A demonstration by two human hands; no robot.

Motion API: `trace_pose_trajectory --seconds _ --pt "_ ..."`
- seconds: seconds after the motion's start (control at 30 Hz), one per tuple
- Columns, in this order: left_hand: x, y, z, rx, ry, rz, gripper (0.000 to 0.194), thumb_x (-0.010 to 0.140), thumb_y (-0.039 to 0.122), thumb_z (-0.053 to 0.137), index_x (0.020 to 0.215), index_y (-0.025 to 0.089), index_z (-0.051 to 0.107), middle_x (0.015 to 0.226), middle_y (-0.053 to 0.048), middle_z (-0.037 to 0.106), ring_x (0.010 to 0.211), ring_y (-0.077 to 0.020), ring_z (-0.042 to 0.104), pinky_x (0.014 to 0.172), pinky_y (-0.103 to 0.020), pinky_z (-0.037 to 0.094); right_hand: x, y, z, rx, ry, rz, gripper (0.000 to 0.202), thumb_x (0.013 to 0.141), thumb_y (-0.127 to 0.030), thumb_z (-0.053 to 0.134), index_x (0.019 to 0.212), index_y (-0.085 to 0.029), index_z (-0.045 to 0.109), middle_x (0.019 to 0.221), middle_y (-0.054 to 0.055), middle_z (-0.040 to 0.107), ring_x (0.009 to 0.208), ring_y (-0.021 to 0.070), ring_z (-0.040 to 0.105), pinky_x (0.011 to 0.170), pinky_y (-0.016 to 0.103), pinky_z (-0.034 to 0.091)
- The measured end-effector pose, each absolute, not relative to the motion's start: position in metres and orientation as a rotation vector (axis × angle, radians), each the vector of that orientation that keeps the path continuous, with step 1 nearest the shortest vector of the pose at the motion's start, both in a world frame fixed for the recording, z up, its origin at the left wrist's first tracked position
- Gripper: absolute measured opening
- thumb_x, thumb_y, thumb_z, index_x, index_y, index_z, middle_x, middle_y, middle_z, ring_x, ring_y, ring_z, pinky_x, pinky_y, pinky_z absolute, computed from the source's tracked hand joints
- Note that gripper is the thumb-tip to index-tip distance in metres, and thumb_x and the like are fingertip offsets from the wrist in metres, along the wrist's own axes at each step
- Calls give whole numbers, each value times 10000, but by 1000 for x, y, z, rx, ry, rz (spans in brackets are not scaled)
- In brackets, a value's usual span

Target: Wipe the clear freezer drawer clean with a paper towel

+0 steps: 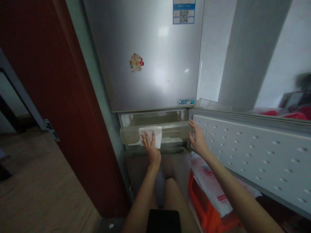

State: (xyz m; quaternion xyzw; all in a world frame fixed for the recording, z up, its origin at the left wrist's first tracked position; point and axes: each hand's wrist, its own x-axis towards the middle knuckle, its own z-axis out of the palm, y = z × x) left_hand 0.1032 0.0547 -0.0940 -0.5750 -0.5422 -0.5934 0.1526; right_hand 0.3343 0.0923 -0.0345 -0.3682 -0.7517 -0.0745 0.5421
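White cloth is pinned under the L hand, pressed flat to the drawer front by fingers that are extended & slightly apart, not clamped; the cloth's upr & R parts are left uncovered. R hand is set against the edge of the open door on its hinge side, w/ thumb & fingers apart; how firmly it's gripped can't be told.

Translucent drawer is seated in the mid compartment, its inside only partly shown above the front lip; contents can't be made out. Just below, a lwr panel is fitted w/ a recessed handle. Under the open door, an orange plastic item is partly covered by a white plastic bag w/ red print; what's in the bag is hidden.

Drawer's L end is bordered by a narrow strip of wall; its R end is closely flanked by the door edge. Open room is left btwn the forearms, in front of the lwr panel. Overhead, the upr fridge door is shut, marked w/ a sticker & QR label. Far L, past a dark-red frame, more floor is seen.
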Motion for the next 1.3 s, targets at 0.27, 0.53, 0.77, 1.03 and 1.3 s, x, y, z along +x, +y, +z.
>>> trace_pose_trajectory --seconds 0.27,0.53,0.77,1.03,1.3 --pt "159 65 -85 -1953 -1529 -1399 764 759 -97 329 1474 170 371 1576 -104 231 1480 -233 18 1191 -550 42 334 92 -34 -872 -1776 -156 502 866 -143 429 1368 -156 410 1470 193 447 1374 268 410 1128 551 334" --pt "147 71 -85 -1976 -1392 -1278 699 807 -77 339 1435 214 437 1542 -68 337 1479 -226 68 1187 -579 53 334 91 -33 -860 -1781 -137 523 874 -142 427 1392 -207 388 1489 154 434 1384 266 396 1124 567 331" --pt "109 71 -91 -1899 -1310 -1353 605 868 -21 325 1429 173 439 1508 -100 402 1477 -195 110 1201 -534 55 335 92 -34 -866 -1795 -161 499 874 -139 432 1372 -166 405 1482 186 435 1390 270 389 1124 560 335" --pt "69 61 -94 -1715 -1348 -1554 672 811 -40 322 1441 172 423 1517 -108 389 1480 -193 129 1198 -527 98 336 93 -34 -847 -1786 -152 536 859 -120 435 1388 -194 390 1489 157 433 1387 266 392 1125 567 336" --pt "106 62 -91 -1784 -1443 -1586 790 737 -64 325 1486 185 351 1563 -82 301 1487 -188 54 1202 -518 62 334 91 -33 -855 -1784 -146 541 864 -136 427 1399 -199 386 1495 153 430 1386 270 390 1128 569 329"
